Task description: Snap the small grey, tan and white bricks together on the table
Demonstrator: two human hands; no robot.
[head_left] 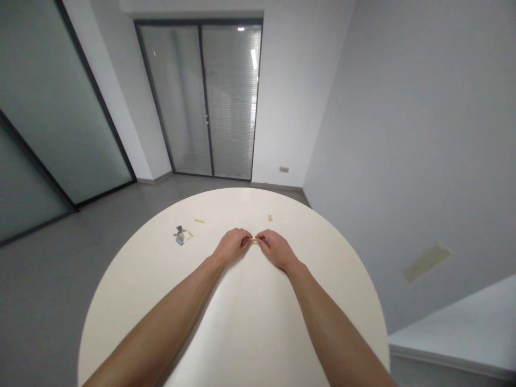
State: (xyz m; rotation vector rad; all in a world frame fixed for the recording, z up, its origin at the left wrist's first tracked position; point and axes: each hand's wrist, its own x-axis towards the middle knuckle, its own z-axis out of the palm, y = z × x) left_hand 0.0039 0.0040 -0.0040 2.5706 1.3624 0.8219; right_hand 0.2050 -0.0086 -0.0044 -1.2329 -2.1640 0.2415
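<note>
Both forearms reach out over a round white table [250, 322]. My left hand [235, 243] and my right hand [276, 248] meet near its far middle, fingers pinched inward. Between the fingertips runs a small, thin yellowish piece [254, 241], gripped at its two ends. It is too small to name exactly, and most of it is covered by fingers. Beyond the right hand lies a small yellow-green flat piece [270, 217], with a faint whitish scrap [285, 220] beside it.
Left of the hands sits a little heap of grey, white and yellow pieces [183, 236]. A narrow yellow strip [199, 221] lies behind it. Glass doors with blinds [229, 102] stand past the table; a grey-white wall [423, 134] rises at the right.
</note>
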